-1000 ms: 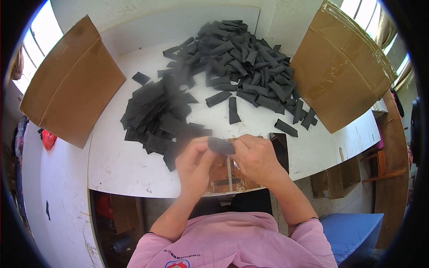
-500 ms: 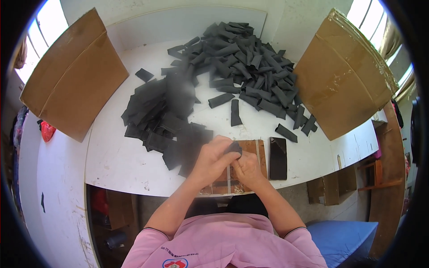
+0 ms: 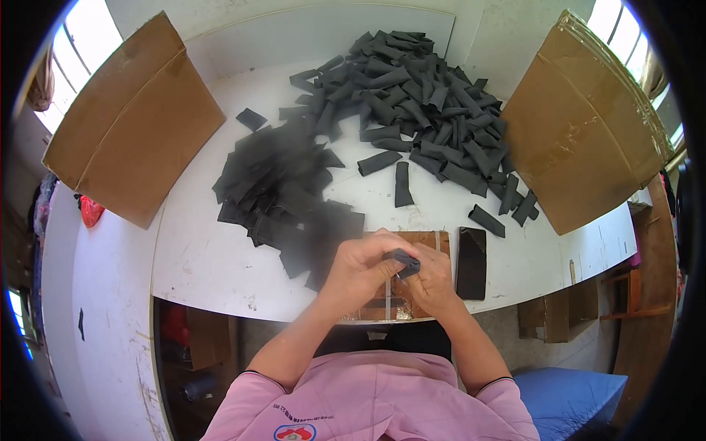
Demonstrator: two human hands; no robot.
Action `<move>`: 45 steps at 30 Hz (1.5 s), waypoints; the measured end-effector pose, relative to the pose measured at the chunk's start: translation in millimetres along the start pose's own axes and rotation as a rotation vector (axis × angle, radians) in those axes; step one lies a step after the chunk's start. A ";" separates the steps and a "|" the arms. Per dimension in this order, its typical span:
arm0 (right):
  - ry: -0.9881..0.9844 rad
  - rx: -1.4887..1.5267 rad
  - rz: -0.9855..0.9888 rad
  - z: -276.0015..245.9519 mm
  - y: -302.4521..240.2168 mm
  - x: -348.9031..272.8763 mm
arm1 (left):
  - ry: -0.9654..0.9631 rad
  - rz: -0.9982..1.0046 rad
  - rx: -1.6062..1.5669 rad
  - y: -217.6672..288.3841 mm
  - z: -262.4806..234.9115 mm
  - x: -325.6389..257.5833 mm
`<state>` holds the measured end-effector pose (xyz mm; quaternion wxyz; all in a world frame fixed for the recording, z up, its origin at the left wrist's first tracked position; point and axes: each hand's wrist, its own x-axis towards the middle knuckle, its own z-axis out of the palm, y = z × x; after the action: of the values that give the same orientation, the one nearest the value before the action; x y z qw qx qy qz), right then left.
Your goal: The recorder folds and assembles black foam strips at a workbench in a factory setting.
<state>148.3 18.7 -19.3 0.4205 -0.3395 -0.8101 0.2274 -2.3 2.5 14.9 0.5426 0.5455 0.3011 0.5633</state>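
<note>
Pinching cloth (image 3: pixel 407 263) between left hand (image 3: pixel 359 264) and right hand (image 3: pixel 435 273) near front edge of table (image 3: pixel 220 292), could crease or drop it through uneven or slackened thumb pressure.

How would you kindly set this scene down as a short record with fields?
Left hand: gripping a dark grey piece
Right hand: gripping the same piece
Beneath the hands: brown board on the white table
Right of board: black phone-like slab
Left pile: flat dark pieces
Far pile: tube-like dark pieces
</note>
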 end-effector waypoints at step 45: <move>0.120 0.604 0.672 -2.4 4.6 -19.4 | 0.266 -0.050 1.416 -69.6 -39.9 -16.9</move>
<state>160.0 7.5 -31.3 0.4495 -0.4584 -0.5266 0.5572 -23.3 12.7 -63.6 0.0304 0.6860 0.6701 0.2820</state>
